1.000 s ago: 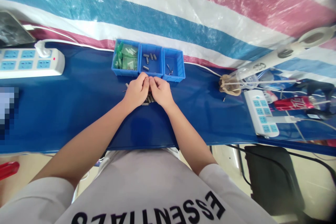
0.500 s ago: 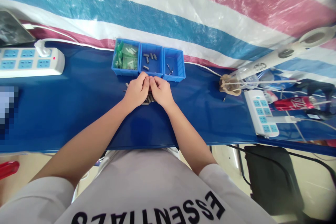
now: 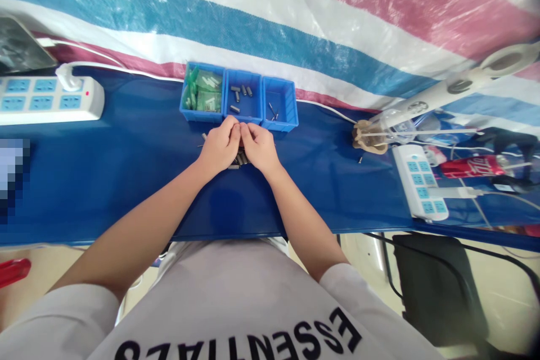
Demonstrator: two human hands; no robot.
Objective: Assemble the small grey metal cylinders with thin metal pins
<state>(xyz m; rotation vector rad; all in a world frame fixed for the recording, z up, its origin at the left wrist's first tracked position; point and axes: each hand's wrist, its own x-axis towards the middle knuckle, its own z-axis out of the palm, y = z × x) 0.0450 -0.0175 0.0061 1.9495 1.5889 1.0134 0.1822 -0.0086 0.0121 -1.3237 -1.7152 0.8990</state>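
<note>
My left hand [image 3: 221, 143] and my right hand [image 3: 258, 146] meet just in front of the blue bins, fingers curled and fingertips together. Whatever they pinch is hidden by the fingers. Beneath and between them lie several small metal cylinders [image 3: 239, 160] on the blue table. Part of another metal piece [image 3: 204, 136] pokes out left of my left hand. The middle bin [image 3: 252, 115] holds several short metal cylinders. In the right bin [image 3: 288, 102] are a few thin metal pins. Small green plastic bags [image 3: 210, 95] with pale pieces fill the left bin [image 3: 184, 106].
A white power strip [image 3: 95, 102] lies at the left, another power strip [image 3: 415, 183] at the right. Near the latter are a brown-rimmed container [image 3: 370, 143], a loose screw [image 3: 360, 160] and a red can [image 3: 470, 166]. A dark chair [image 3: 439, 287] stands beyond the table's front edge.
</note>
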